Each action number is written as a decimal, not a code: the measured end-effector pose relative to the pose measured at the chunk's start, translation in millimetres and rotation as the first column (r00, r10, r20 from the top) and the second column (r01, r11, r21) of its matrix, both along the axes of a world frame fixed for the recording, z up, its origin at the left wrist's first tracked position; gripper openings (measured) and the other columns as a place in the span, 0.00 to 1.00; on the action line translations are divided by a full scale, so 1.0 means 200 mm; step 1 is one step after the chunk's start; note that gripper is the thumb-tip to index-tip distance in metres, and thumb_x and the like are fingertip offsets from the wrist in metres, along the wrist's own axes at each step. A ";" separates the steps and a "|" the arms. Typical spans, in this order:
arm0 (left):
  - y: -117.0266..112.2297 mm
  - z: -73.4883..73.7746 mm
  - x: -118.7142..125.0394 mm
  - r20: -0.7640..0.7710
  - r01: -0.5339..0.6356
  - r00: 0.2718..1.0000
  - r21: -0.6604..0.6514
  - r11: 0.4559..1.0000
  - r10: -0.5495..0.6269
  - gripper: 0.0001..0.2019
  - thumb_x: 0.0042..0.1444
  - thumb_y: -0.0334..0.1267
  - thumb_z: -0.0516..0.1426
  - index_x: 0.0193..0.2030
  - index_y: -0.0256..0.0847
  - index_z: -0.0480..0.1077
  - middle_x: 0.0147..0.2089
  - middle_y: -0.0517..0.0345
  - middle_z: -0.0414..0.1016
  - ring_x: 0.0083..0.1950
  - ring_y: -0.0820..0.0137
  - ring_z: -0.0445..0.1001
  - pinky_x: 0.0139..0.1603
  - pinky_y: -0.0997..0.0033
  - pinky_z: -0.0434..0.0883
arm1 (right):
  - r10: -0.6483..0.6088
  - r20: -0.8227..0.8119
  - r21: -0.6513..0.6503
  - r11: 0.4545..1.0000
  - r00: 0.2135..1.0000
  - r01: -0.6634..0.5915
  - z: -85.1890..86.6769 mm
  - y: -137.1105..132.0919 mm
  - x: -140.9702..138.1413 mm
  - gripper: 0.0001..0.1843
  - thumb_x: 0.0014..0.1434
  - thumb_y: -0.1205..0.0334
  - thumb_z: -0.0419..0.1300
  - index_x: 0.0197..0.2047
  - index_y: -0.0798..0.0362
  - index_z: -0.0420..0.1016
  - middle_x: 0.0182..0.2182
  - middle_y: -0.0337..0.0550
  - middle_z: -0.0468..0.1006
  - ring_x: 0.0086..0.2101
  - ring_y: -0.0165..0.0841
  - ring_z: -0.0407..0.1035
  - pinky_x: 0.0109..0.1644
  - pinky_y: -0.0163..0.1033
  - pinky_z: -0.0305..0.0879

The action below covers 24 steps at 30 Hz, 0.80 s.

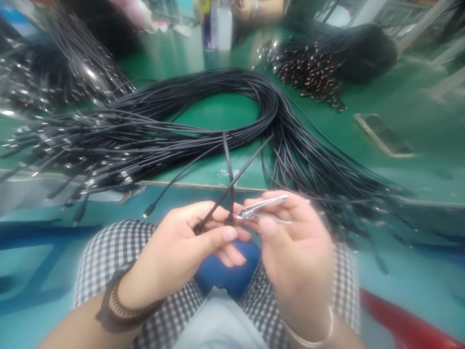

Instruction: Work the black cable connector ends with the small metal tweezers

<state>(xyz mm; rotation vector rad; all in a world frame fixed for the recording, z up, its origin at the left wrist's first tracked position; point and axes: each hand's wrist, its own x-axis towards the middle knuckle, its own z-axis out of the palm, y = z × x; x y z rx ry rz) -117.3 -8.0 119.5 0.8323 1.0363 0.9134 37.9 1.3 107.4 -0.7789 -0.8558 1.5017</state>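
Note:
My left hand is closed on a black cable, one length pinched between thumb and fingers near its end. Another black length crosses it and runs down into the palm. My right hand grips a small, shiny, silvery pointed piece between thumb and fingers; blur hides its exact kind. Its narrow tip lies close beside the cable end at my left fingertips. Both hands are above my lap, just in front of the table edge. Behind them, a large looped bundle of black cables lies on the green table.
Cable ends with metal plugs spread at the left and hang over the edge. More cable bundles lie at the back. A phone rests on the right. Bottles stand at the far side, near another person's arm.

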 end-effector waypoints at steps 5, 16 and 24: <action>0.00 0.01 0.00 -0.040 -0.024 0.999 0.014 1.000 0.024 0.02 0.56 0.33 0.63 0.33 0.41 0.75 0.26 0.64 0.82 0.27 0.75 0.81 0.31 0.84 0.77 | -0.031 0.024 0.011 0.999 0.999 0.031 -0.01 -0.01 -0.02 0.14 0.56 0.70 0.66 0.44 0.45 0.73 0.40 0.37 0.82 0.41 0.35 0.79 0.43 0.37 0.79; 0.00 0.01 0.02 -0.052 -0.045 0.998 -0.026 0.999 0.043 0.03 0.57 0.33 0.63 0.32 0.40 0.74 0.24 0.63 0.81 0.28 0.73 0.81 0.30 0.82 0.77 | -0.043 0.117 0.001 0.999 0.992 0.043 0.01 -0.02 0.00 0.13 0.55 0.70 0.67 0.43 0.46 0.75 0.39 0.39 0.83 0.41 0.34 0.79 0.44 0.36 0.79; -0.01 0.00 0.03 -0.068 -0.042 0.997 -0.040 0.998 0.039 0.03 0.56 0.34 0.63 0.34 0.37 0.75 0.31 0.56 0.84 0.26 0.72 0.80 0.29 0.79 0.78 | -0.109 0.231 -0.001 0.994 0.967 0.112 0.00 -0.02 0.00 0.09 0.58 0.67 0.65 0.42 0.45 0.74 0.38 0.37 0.83 0.37 0.34 0.80 0.41 0.37 0.79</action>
